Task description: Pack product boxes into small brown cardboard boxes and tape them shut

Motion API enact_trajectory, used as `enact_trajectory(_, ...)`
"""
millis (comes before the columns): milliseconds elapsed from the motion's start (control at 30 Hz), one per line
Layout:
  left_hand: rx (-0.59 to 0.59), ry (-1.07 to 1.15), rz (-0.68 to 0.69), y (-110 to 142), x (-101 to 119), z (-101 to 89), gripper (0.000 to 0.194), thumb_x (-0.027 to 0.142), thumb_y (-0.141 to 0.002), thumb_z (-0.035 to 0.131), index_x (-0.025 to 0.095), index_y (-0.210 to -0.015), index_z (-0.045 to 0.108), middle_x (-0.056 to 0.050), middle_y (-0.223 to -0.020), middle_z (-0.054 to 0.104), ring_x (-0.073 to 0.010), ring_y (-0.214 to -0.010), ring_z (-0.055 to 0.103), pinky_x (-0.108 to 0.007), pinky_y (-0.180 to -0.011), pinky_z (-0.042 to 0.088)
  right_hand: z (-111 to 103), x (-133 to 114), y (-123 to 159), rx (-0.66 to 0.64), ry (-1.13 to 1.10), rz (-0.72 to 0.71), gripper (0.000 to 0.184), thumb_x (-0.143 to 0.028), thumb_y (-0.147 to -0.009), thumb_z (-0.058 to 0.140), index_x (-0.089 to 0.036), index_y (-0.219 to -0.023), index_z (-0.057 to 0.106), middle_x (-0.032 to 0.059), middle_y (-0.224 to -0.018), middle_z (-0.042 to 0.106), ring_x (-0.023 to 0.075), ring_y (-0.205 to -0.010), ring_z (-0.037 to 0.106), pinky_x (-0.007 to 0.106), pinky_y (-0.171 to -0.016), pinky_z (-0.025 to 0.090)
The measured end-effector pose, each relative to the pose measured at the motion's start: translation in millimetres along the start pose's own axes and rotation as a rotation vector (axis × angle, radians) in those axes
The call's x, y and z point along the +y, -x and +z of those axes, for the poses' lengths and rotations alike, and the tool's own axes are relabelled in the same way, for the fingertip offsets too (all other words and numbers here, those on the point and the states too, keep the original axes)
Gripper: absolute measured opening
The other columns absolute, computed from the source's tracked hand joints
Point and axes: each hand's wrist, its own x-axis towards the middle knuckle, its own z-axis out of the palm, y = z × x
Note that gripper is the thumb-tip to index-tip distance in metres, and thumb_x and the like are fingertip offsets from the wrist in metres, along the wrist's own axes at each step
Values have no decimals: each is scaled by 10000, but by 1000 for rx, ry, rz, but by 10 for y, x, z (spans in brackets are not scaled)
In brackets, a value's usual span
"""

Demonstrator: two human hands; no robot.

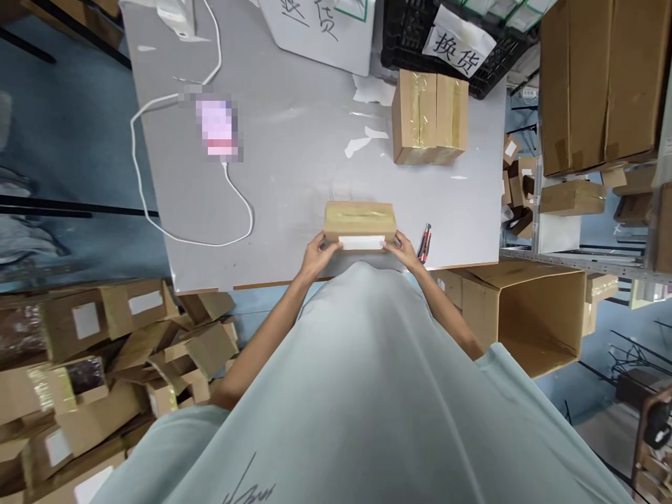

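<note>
A small cardboard box [359, 213] with yellowish tape along its top lies at the near edge of the grey table [283, 154]. On its side facing me is a white label [362, 243]. My left hand [317, 256] grips the box's left end, thumb against the label's left edge. At the opposite end my right hand [403, 250] holds it the same way, thumb at the label's right edge. Just right of that hand lies a red and black utility knife [425, 243].
Two taped cardboard boxes [430, 117] stand together at the back right, before a black crate [409, 35]. A blurred phone [218, 127] with a white cable [137, 157] lies on the left. A large open carton [540, 315] and piled boxes [126, 350] flank me.
</note>
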Motion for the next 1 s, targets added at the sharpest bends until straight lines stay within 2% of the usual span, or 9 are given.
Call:
enact_trajectory(67, 4, -29, -29, 58, 56, -12, 539, 468, -946, 810, 154, -1382, 834, -137, -1465, 839, -349, -1383, 738, -491, -1289, 531, -73, -40, 14, 11, -1, -42, 879, -841, -960, 781, -198, -1558, 768, 164, -1686, 706, 339, -1572, 649, 483, -1336, 542)
enact_trajectory(167, 23, -76, -27, 75, 101, -2, 533, 553, -990, 743, 178, -1354, 851, -121, -1424, 859, -322, -1293, 768, -429, -1181, 594, -122, -71, -41, 21, 80, -65, 781, -851, -1039, 661, -212, -1455, 828, 158, -1529, 803, 341, -1407, 751, 468, -1259, 595)
enact_trajectory(333, 19, -135, -88, -22, 16, 51, 509, 543, -994, 734, 186, -1336, 855, -134, -1406, 861, -319, -1266, 765, -439, -1157, 604, -67, 16, -245, -33, 261, 62, 660, -759, -1106, 588, -187, -1264, 876, 140, -1269, 892, 355, -1209, 812, 507, -1177, 629)
enact_trajectory(433, 13, -74, -94, -43, -108, 36, 555, 587, -1005, 741, 190, -1380, 839, -153, -1472, 834, -326, -1333, 757, -459, -1183, 611, -84, 157, -278, -34, 240, 67, 688, -801, -1093, 597, -214, -1332, 865, 128, -1299, 889, 335, -1273, 807, 487, -1190, 631)
enact_trajectory(533, 66, 14, -164, -29, -258, -28, 592, 635, -1078, 640, 187, -1428, 804, -189, -1545, 789, -323, -1352, 777, -493, -1194, 626, -170, 349, -218, -8, 154, 99, 799, -880, -1091, 518, -233, -1454, 813, 147, -1338, 870, 311, -1276, 821, 478, -1148, 665)
enact_trajectory(633, 150, 17, -245, -12, -394, -89, 525, 472, -1050, 681, 177, -1475, 772, -222, -1576, 765, -337, -1351, 795, -556, -1219, 626, -259, 536, -130, 22, 139, 194, 798, -819, -1110, 499, -195, -1540, 747, 195, -1362, 853, 304, -1175, 849, 513, -1096, 696)
enact_trajectory(767, 152, -20, -221, 12, -478, -69, 619, 206, -848, 777, 175, -1466, 776, -215, -1596, 760, -372, -1456, 754, -603, -1301, 575, -266, 647, -59, 14, 168, 218, 758, -644, -1035, 695, -162, -1620, 694, 215, -1393, 846, 309, -1166, 850, 574, -1152, 677)
enact_trajectory(900, 116, -15, -139, 64, -428, 53, 712, 107, -744, 781, 155, -1455, 774, -210, -1535, 793, -388, -1449, 767, -596, -1318, 572, -150, 546, -15, -69, 211, 131, 775, -534, -954, 812, -183, -1638, 715, 204, -1586, 772, 356, -1421, 771, 572, -1225, 645)
enact_trajectory(1000, 162, -22, -58, 129, -325, 115, 645, 143, -765, 826, 158, -1409, 795, -177, -1414, 842, -366, -1388, 796, -577, -1315, 583, -88, 361, 34, -36, 247, 35, 707, -612, -953, 843, -196, -1524, 811, 192, -1624, 748, 396, -1527, 693, 572, -1241, 639)
